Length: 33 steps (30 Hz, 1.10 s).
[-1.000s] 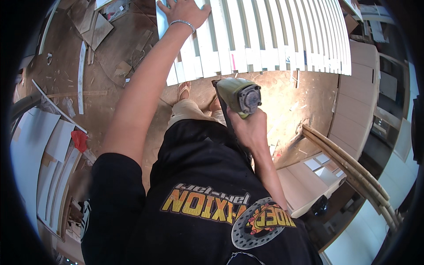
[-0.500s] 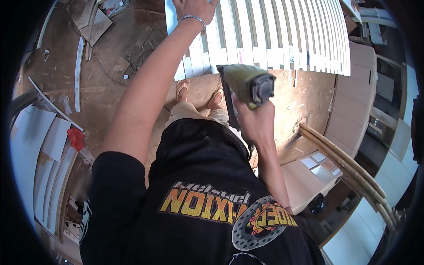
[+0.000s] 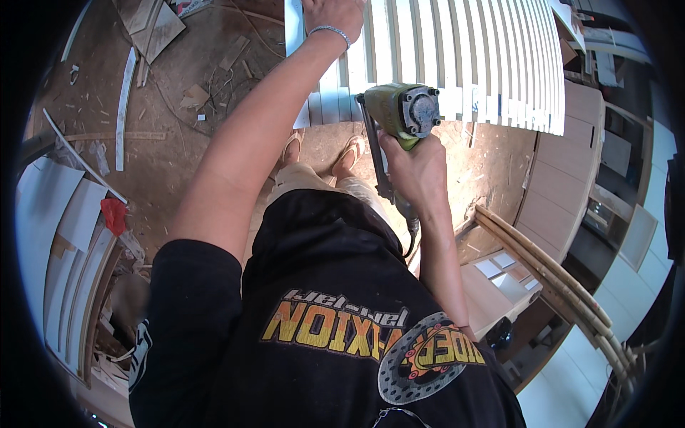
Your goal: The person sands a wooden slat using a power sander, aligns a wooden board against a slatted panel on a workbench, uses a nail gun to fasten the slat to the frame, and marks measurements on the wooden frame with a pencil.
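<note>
Here | right fingers (image 3: 392, 151) wrap nail gun (image 3: 389, 105), nose leftward, long axis crosswise | left hand (image 3: 337, 17): fingers' state unclear

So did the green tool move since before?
Yes, forward: the green tool was short of the slatted white panel before; now it overlaps the panel's near edge in view.

An olive-green pneumatic nail gun (image 3: 391, 107), its dark, bolted cap (image 3: 422, 111) turned upward and its slim black magazine (image 3: 376, 148) slanting, overlaps the near edge of a slatted panel (image 3: 449, 64); whether they touch is unclear. The panel's long white strips lie parallel, narrowly spaced.
</note>
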Tool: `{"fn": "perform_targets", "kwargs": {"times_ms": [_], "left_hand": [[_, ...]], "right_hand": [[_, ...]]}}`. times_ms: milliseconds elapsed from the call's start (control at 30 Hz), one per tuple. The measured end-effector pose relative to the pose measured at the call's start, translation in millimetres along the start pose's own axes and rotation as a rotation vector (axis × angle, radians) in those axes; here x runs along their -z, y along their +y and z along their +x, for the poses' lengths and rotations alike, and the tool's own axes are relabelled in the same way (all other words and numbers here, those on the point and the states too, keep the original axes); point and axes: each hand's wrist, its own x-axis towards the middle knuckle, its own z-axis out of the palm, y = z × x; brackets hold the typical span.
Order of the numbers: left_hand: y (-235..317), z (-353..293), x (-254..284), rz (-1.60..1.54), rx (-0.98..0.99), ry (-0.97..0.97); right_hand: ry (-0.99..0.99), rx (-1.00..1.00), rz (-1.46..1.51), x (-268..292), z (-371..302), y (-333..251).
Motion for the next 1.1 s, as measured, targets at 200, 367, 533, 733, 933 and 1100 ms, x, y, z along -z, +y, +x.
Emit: {"fn": "perform_targets", "kwargs": {"times_ms": [200,367,533,733,933,1100], "left_hand": [[1,-2,2,-0.002,-0.044,-0.028],[-1,-3,-1,0.013,-0.056,-0.01],[-9,1,1,0.005,-0.056,-0.111],[-73,-55,45,-0.178,0.176,-0.131],[-73,-74,73,-0.823,0.527,-0.588],[-68,-71,94,-0.965,0.52,-0.668]], "right_hand": [[-0.056,-0.032,-0.05,5,2,-9],[0.004,0.019,-0.062,0,-4,3],[-0.039,-0.029,-0.043,3,-1,-1],[0.031,-0.002,0.056,2,-6,6],[-0.06,-0.058,0.108,4,-17,-9],[-0.054,0.053,0.131,-3,-23,-2]]}}
